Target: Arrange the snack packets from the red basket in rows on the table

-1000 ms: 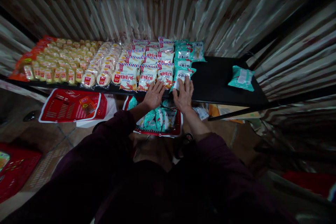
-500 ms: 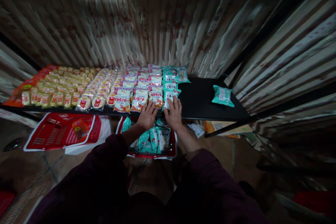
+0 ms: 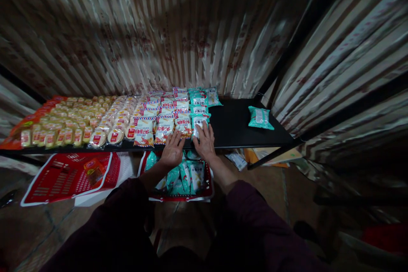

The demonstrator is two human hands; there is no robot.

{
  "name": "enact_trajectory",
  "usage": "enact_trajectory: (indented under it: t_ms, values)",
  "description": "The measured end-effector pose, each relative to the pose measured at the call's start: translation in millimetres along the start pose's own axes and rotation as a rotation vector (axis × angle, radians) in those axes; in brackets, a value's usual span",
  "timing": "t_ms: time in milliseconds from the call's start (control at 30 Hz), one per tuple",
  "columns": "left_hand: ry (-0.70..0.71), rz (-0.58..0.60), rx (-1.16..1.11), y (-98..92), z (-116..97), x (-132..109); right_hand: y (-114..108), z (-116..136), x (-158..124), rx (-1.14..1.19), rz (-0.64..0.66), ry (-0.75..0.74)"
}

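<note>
At the front edge of a black shelf [image 3: 236, 129], my right hand [image 3: 204, 141] lies with spread fingers on the frontmost teal snack bag [image 3: 198, 122] of a row running back. Just left of it, my left hand [image 3: 173, 149] rests with fingers extended at the lower edge of a white-and-red snack bag [image 3: 182, 124]. Neither hand is wrapped round anything. Rows of such white-and-red bags stand left of the teal row. Below my wrists, a red basket [image 3: 210, 185] holds several more teal bags [image 3: 196, 174].
Round wrapped cakes [image 3: 115, 135] and small yellow packets [image 3: 60, 136] fill the shelf's left part. A lone teal bag [image 3: 259, 117] lies toward the right end. Another red basket [image 3: 60, 174] with an orange packet [image 3: 94, 170] is below left. A striped curtain [image 3: 178, 29] hangs behind.
The view has shifted, so the shelf appears slightly lower and further left. Both hands stay at the front bags, with little movement against them.
</note>
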State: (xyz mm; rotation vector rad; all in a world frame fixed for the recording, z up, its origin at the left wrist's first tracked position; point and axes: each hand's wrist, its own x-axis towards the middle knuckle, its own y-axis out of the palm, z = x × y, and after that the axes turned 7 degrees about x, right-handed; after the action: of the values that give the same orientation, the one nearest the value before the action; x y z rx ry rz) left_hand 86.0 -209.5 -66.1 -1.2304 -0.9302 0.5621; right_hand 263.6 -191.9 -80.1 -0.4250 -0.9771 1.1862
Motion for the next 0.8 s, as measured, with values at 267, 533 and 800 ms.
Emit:
enact_trajectory:
  t_ms: [267,533,800]
  values:
    - [0.013,-0.037,-0.016,-5.8,3,6,5,-7,2,-0.01,-0.037,-0.05]
    - [0.095,-0.021,-0.117,8.3,-20,16,7,-10,2,0.012,-0.116,0.027]
    - [0.062,0.006,-0.199,24.5,-33,22,3,-25,3,0.053,-0.095,-0.035]
